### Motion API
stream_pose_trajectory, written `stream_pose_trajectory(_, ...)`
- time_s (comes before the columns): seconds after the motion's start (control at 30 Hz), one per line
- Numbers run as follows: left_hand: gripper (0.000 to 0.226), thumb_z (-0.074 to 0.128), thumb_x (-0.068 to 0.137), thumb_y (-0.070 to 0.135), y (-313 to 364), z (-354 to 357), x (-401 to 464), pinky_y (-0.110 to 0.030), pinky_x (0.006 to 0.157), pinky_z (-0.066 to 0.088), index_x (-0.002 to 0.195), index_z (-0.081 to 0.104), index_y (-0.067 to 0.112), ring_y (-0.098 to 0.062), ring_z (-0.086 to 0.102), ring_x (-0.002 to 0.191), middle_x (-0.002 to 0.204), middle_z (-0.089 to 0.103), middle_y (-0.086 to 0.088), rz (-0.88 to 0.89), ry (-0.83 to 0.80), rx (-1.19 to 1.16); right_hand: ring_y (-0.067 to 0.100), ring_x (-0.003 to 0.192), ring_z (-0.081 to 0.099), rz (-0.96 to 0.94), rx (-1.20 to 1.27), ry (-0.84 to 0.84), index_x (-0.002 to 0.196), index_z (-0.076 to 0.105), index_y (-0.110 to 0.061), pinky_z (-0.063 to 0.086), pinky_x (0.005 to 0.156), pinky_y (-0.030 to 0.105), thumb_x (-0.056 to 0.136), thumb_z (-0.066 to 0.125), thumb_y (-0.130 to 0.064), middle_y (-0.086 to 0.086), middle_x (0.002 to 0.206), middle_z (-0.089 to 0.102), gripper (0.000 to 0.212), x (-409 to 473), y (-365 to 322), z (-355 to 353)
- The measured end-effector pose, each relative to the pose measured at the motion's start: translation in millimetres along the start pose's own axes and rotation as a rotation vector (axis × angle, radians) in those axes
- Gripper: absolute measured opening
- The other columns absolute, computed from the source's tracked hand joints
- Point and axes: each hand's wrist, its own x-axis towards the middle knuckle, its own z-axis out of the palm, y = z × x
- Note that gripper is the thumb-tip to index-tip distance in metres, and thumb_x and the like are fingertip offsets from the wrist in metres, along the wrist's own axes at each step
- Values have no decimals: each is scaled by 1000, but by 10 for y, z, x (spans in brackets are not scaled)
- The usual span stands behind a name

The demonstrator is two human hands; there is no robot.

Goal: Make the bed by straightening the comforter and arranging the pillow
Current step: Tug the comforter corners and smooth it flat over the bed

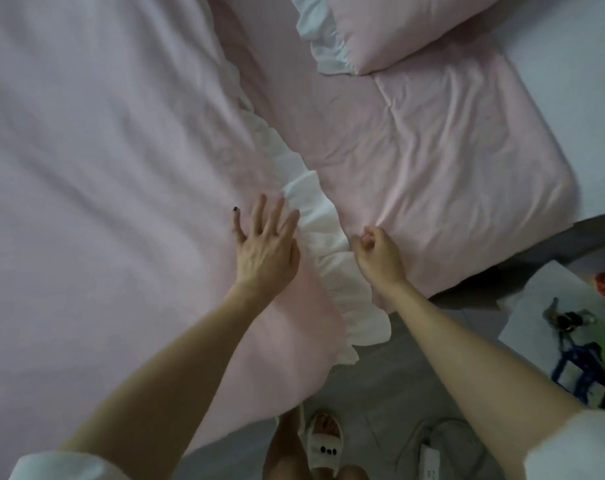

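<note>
A pale pink comforter (103, 161) covers the left of the bed, and its white ruffled edge (314, 216) runs diagonally down the middle. My left hand (264, 244) lies flat on the comforter beside the ruffle, fingers spread. My right hand (377, 251) is curled at the ruffle's right side, where the pink fitted sheet (450, 161) begins; whether it pinches fabric is unclear. A pink pillow (398, 26) with a white ruffle lies at the top, near the head of the bed.
The mattress corner (553, 188) ends at the right. A white bedside surface (550, 306) holds keys on a blue lanyard (578, 355). Grey floor (391, 382) lies below, with my slippered foot (325, 441) and a white power strip (432, 462).
</note>
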Motion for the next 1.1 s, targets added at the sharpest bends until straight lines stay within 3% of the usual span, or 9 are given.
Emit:
stream_pose_trajectory(0.13,63,39,92,40,-335,-62,400,-64,107,-13,147,10,29,-33,-11,145,159,-2,-6,-220,-167,-10,35,113,54,41,-162,-49,118,50,-8,45,92,44,82,57,-49,12,118,61,55,380,-404,353)
stream_pose_trajectory(0.23,60,36,93,41,-433,-46,442,-67,111,-3,146,15,23,-31,-7,146,159,4,-4,-215,-276,-29,35,112,55,-3,-281,-183,122,45,-9,44,93,42,91,51,-35,15,121,60,41,508,-590,338)
stream_pose_trajectory(0.33,60,40,91,39,-444,-125,694,-61,111,-7,146,18,26,-29,-4,147,159,8,-6,-222,-58,-60,39,94,59,-215,-366,-29,109,47,-4,43,74,40,96,45,-31,20,100,65,30,540,-612,80)
stream_pose_trajectory(0.4,63,39,92,38,-481,-209,999,-60,110,-10,147,9,31,-31,-7,146,159,2,-6,-295,33,-63,38,96,60,-202,-424,-140,108,51,-5,43,74,38,96,45,-32,18,102,65,29,520,-499,13)
stream_pose_trajectory(0.5,61,30,94,42,-617,-165,1266,-65,110,-5,147,3,32,-32,-12,145,160,-4,-3,-384,-217,-55,33,104,60,-44,-454,-362,110,57,-13,47,82,36,92,46,-32,13,112,66,28,639,-466,75)
stream_pose_trajectory(0.6,56,33,92,47,-759,-33,1244,-63,110,9,144,19,31,-30,0,145,158,9,1,-342,-370,35,31,107,59,-50,-296,-140,117,54,-13,45,84,34,88,49,-24,10,115,65,31,999,-862,80)
stream_pose_trajectory(0.83,21,48,88,28,-782,-37,1672,-47,90,35,103,59,18,-36,47,109,113,57,-10,-497,28,-1,33,118,53,-102,-63,-344,123,53,0,41,93,33,91,47,-21,18,127,58,39,2091,-1734,470)
stream_pose_trajectory(1.0,46,36,84,28,-1012,-96,1891,-50,104,29,127,45,16,-37,38,128,138,46,-13,-544,167,-79,33,95,65,26,121,-535,82,66,-1,49,77,39,84,59,-35,17,87,68,34,2296,-2119,926)
stream_pose_trajectory(1.1,57,33,85,33,-1151,-212,2096,-53,114,10,140,33,20,-34,21,142,152,30,-11,-585,211,-69,27,75,57,-143,215,-251,75,57,-7,36,63,34,88,55,-19,13,73,61,18,2256,-2197,788)
